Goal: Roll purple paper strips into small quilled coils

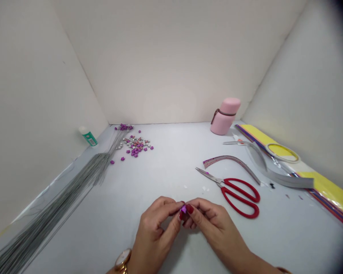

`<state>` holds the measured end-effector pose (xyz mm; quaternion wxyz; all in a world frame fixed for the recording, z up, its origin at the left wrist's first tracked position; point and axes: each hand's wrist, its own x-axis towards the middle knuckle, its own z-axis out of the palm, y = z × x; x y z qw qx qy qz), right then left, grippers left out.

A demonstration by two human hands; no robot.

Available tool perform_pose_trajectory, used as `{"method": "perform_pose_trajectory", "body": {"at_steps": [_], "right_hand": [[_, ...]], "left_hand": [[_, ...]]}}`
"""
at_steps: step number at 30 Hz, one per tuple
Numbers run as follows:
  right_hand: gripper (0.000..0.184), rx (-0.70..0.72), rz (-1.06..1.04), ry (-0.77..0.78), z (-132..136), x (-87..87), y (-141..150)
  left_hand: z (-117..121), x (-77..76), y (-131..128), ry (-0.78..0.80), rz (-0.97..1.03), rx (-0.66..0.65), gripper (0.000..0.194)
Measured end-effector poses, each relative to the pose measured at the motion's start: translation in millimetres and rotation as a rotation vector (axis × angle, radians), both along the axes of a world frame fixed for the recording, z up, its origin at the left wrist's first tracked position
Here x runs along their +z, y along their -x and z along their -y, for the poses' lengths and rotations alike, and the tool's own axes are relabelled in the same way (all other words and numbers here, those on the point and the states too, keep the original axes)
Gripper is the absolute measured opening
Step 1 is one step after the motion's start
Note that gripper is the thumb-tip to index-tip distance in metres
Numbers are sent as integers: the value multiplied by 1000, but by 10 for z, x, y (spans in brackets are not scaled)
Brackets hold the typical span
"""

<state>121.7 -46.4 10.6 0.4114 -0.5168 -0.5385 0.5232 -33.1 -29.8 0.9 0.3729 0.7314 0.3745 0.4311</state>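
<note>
My left hand (157, 228) and my right hand (208, 220) meet low in the middle of the view, just above the white table (160, 179). Both pinch one tiny shiny purple folded piece (183, 209) between thumbs and fingertips. A watch (122, 260) sits on my left wrist. Red-handled scissors (234, 192) lie shut on the table a short way right of my hands. A pile of small purple and silver folded stars (135, 145) lies at the back left.
A bundle of thin grey wires (60, 201) runs along the left wall. A green-and-white glue bottle (88, 136) leans in the left corner. A pink bottle (225, 116) stands at the back. Paper strips (234, 160), a tape ring (282, 152) and yellow sheets (326, 186) lie right.
</note>
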Motion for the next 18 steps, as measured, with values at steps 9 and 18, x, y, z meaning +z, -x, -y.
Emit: {"method": "perform_pose_trajectory", "body": {"at_steps": [9,18], "right_hand": [[20,-37,-223,167,1,-44,43],[17,54,36,-66,-8,-19,-22]], "left_hand": [[29,-16,-10,-38,-13,-1,18],[21,-15,-5,8,-43,22,16]]}}
